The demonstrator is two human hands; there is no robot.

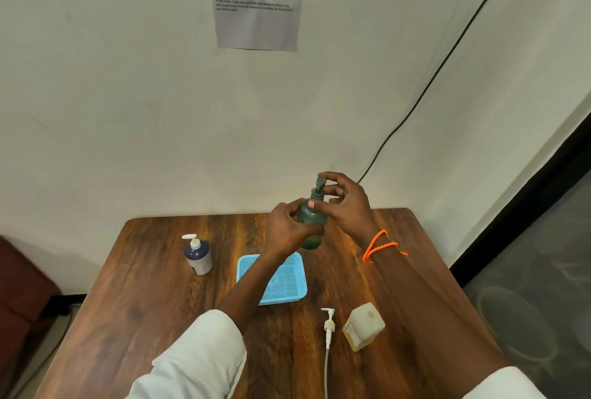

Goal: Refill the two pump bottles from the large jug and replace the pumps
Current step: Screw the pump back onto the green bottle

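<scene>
A: Item one, largest?
B: Wooden table, standing against a pale wall; its near edge is cut off by the frame.

A: Next?
B: Blue mesh tray, mid-table, its left part hidden under the left forearm. Contents cannot be made out.

A: The jug?
B: Pale square jug, front right on the table, yellowish liquid low inside, mouth open. Label too small to read.

A: Bottles?
B: Green pump bottle, held upright above the table's far edge. Left hand has its grip wrapped round the body, hiding the bottle's left side. Right hand has a narrow grip, fingertips pinching the green pump head at the top. Whether the collar is seated cannot be told. Dark blue pump bottle, far left on the table, white pump fitted, standing alone.

A: Smallest?
B: Loose white pump, lying just left of the jug, its tube running off the bottom edge. Orange band on the right wrist.
</scene>
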